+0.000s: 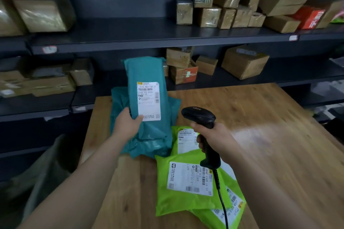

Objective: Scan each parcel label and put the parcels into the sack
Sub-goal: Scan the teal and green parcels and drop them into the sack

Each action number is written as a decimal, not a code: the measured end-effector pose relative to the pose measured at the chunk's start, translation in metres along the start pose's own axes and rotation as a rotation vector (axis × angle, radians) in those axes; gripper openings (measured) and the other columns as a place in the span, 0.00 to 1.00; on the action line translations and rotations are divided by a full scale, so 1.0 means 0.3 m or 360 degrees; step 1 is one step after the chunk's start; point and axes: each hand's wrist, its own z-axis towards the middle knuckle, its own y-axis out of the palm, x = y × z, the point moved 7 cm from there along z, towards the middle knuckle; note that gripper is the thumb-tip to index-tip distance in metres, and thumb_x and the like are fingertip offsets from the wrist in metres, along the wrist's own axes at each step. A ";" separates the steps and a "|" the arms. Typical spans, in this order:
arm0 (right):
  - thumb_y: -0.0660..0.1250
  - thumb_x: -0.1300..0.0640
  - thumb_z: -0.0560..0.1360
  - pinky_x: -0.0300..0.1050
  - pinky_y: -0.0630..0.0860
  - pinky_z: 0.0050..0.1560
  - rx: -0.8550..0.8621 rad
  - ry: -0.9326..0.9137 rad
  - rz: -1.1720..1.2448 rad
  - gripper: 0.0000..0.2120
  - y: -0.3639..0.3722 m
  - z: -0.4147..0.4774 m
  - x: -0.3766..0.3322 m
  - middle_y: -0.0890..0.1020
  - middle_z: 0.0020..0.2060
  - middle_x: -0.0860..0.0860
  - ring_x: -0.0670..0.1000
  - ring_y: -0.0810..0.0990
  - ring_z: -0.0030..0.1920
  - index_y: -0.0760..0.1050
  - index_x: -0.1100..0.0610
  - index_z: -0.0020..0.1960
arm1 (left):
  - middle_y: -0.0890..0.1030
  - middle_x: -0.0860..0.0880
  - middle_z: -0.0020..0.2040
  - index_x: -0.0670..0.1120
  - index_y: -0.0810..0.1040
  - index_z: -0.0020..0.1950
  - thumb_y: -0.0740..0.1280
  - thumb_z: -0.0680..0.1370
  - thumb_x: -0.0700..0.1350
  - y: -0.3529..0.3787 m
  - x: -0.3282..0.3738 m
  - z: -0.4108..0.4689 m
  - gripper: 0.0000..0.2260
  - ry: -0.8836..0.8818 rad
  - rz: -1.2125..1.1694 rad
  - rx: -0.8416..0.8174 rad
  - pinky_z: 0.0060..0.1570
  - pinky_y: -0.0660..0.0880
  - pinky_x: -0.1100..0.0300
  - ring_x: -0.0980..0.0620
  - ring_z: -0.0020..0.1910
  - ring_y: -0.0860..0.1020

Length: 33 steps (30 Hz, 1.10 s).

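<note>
- While the left hand (128, 125) holds it up over the far left part of the counter (260, 117), the teal parcel (147, 74) stands nearly on end. Its long axis runs up and away, and its white label (149, 101) faces the camera, barcode near the top.
- That hand's fingers pinch the parcel's lower part: the thumb (138, 118) lies on the front at the label's bottom corner, and the rest are hidden behind.
- The right hand (217, 141) grips a black scanner (198, 116), fingers (200, 143) curled round the handle. The head points left toward the held parcel and the cord (222, 202) trails down.
- A second teal parcel (154, 139) lies on the counter beneath, with green parcels (186, 201) label-up just beside it.
- A grey sack (46, 169) sits low at the left.
- Cardboard boxes (223, 5) fill the dark shelves (130, 31) behind.
</note>
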 end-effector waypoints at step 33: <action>0.72 0.53 0.73 0.42 0.68 0.25 -0.0385 -0.0279 -0.0224 0.15 0.162 -0.413 -0.146 0.74 0.26 0.56 0.52 0.70 0.23 0.73 0.60 0.33 | 0.83 0.46 0.52 0.41 0.80 0.55 0.73 0.74 0.47 -0.110 -0.152 -0.642 0.13 -0.0251 -0.0189 0.0442 0.47 0.81 0.49 0.49 0.47 0.80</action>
